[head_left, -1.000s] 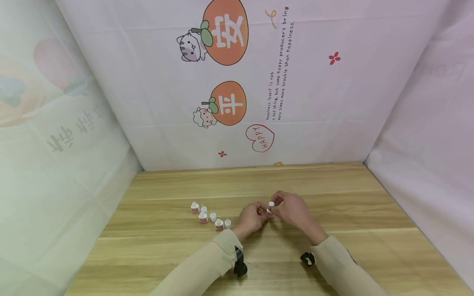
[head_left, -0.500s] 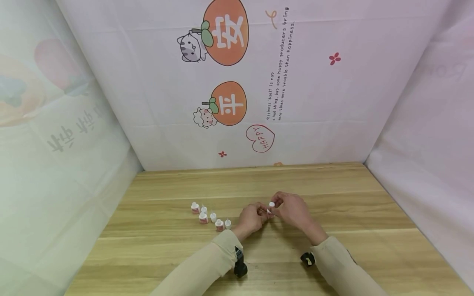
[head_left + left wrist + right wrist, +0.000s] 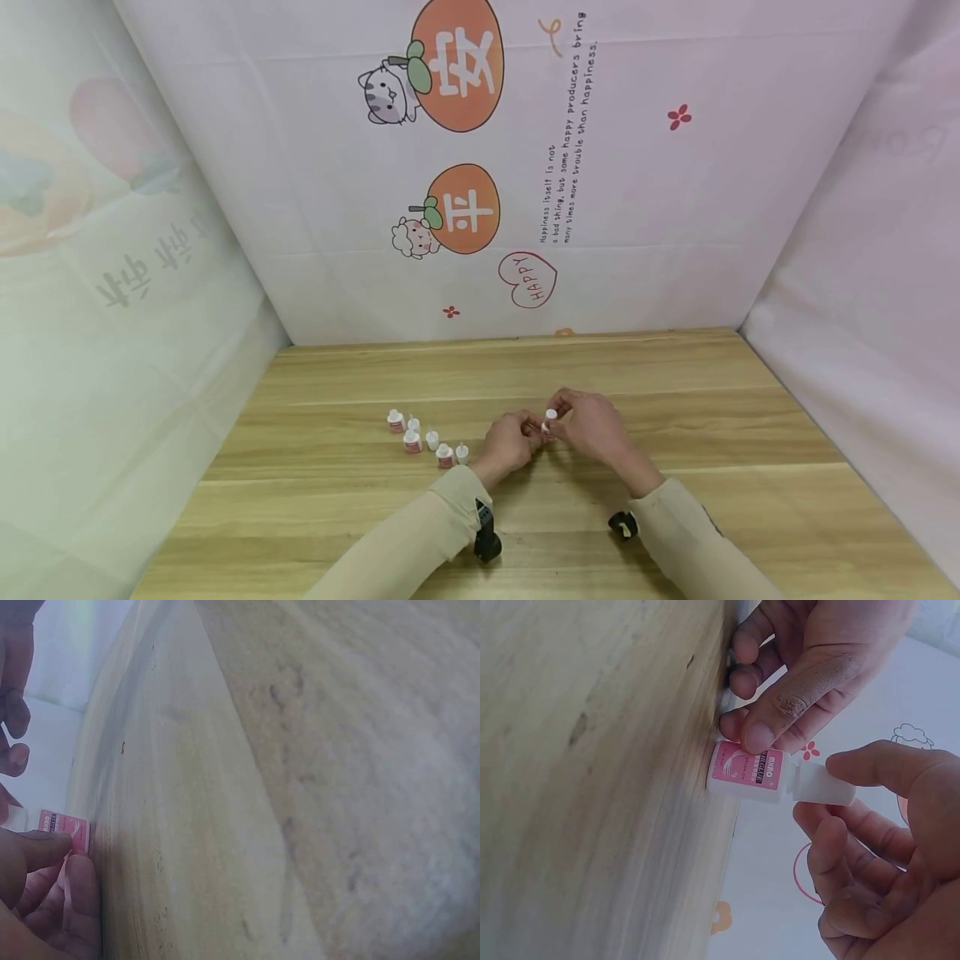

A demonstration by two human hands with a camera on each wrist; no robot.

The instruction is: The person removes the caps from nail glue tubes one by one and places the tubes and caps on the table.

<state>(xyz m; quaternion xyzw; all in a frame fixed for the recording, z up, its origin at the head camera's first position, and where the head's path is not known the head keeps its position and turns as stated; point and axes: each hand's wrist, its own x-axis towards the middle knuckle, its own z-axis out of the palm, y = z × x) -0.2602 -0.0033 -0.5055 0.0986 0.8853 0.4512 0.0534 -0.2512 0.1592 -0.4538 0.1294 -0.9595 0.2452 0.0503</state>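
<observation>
A small nail glue bottle (image 3: 747, 771) with a pink label stands upright on the table, beneath a white cap (image 3: 824, 785). Thumb and fingers of my left hand (image 3: 513, 439) pinch its body near the base. My right hand (image 3: 595, 425) holds the cap between thumb and fingers. In the right wrist view a bit of white neck shows between label and cap. The left wrist view catches the label (image 3: 66, 826) beside the left thumb; the rest of the bottle is mostly hidden there.
To the left on the wooden table (image 3: 315, 500) stand several similar items: pink-labelled bottles (image 3: 412, 442) and small white caps with thin upright stems (image 3: 432, 440). A printed white cloth (image 3: 637, 208) rises behind the table, with pale cloths at both sides.
</observation>
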